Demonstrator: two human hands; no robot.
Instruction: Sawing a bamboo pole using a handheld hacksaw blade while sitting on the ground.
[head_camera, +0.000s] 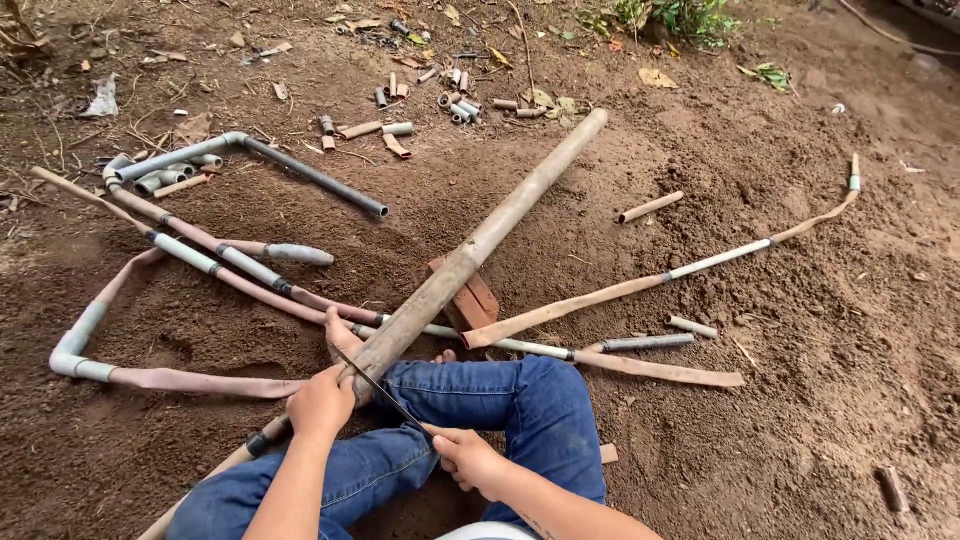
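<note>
Bamboo: a long dusty pole (470, 255) runs from the far dirt down to the person's lap, propped partway along on a red brick (470, 298)
Left hand: the left hand (322, 400) is wrapped shut around the near end of the pole, thumb lying up along it
Right hand: the right hand (463, 458) is closed on the handle of a dark blade (385, 395); the handle itself is hidden in the fist
Blade and pole: the blade slants up from the right fist and meets the pole just beside the left fingers, over the blue-jeaned knee (530, 400)
Risk: as I judge it, the edge sits so close to the left thumb that a slip off the round pole could cut the hand or the leg below
Second risk: the pole rests on one brick only, so it may roll or slide under pressure
Around: bent grey pipes (250, 150), flat pinkish hose (180, 380) and short cut tubes (455, 100) lie scattered on the brown soil
</note>
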